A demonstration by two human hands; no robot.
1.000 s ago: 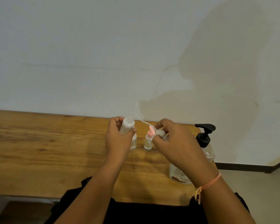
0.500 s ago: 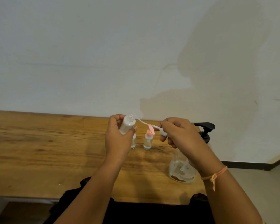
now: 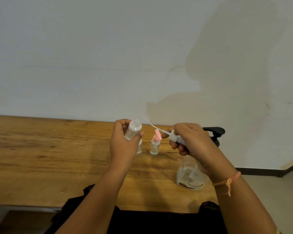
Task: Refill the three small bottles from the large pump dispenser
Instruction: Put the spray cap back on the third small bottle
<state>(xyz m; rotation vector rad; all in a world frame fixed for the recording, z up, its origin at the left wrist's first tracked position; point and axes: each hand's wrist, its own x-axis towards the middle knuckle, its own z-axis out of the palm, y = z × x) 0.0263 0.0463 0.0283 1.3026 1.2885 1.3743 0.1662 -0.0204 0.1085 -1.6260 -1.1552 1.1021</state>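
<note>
The left hand (image 3: 123,149) is gripping a small white opaque plastic bottle (image 3: 133,131) around its body, fingers and thumb curled round it, holding it tilted above the desk with its uncapped neck pointing up and away. The right hand (image 3: 193,142) is pinching a white plastic spray cap (image 3: 174,138) between curled fingers and thumb; the cap's thin clear dip tube (image 3: 153,126) is reaching out toward the open neck of the white bottle, its tip lying just beside that neck, apart from it. An orange thread bracelet (image 3: 227,180) is hanging on the right wrist.

Between the hands, a small clear bottle with a pink flip cap (image 3: 154,147) is standing upright on the brown wooden desk (image 3: 41,157), its cap tipped open. Another small clear bottle (image 3: 139,148) is standing just left of it, mostly hidden behind the left hand. Under the right forearm, the large clear pump dispenser (image 3: 190,176) is standing near the desk's right end, its black pump head (image 3: 214,131) showing beyond the right hand. A pale wall (image 3: 91,56) is rising behind the desk.
</note>
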